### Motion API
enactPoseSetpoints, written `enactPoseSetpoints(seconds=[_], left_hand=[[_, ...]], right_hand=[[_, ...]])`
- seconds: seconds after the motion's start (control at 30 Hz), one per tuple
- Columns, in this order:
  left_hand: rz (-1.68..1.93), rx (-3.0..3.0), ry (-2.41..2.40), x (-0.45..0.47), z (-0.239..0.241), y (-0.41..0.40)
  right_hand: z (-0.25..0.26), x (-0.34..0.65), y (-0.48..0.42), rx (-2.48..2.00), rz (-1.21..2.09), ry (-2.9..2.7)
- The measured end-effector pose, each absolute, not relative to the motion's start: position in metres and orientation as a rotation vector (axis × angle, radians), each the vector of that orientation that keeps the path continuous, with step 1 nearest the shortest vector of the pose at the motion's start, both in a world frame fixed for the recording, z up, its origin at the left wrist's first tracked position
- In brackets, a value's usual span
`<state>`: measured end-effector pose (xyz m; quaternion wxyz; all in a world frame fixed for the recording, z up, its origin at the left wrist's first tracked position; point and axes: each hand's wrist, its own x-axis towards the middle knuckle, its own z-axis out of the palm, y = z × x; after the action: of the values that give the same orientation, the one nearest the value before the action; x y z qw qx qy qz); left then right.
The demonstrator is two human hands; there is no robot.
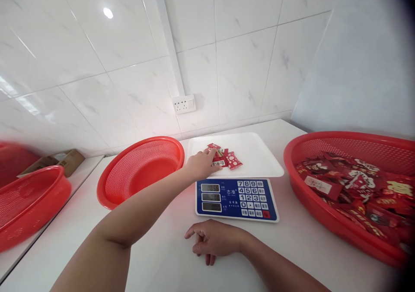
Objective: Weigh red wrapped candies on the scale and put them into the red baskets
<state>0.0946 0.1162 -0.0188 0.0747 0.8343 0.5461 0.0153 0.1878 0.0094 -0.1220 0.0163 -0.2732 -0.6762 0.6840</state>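
My left hand (202, 163) reaches onto the white weighing tray (256, 153) and touches the left side of a small pile of red candy packets (233, 160). Its thumb and fingers are apart, with packets between and under them; part of the pile is hidden by the hand. Below the tray is the scale's blue panel (231, 199), with number keys and three small displays. My right hand (215, 240) hovers or rests in front of that panel, fingers loosely bent and apart, holding nothing.
On the right stands a large red basket (292, 171) with many red packets (353, 188). Left of the scale a red perforated basket (142, 171) leans up. Another red basket (39, 197) and a cardboard box (71, 160) are at far left. A tiled wall with a socket (184, 104) closes the back.
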Motion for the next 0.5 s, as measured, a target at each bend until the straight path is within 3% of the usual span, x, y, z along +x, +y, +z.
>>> enactPoseSetpoints(seconds=[0.5], left_hand=[[0.419,2.467,1.533,0.071,-0.020,0.118]], right_hand=[[-0.123,0.187,0.009,-0.883,2.095,-2.106]])
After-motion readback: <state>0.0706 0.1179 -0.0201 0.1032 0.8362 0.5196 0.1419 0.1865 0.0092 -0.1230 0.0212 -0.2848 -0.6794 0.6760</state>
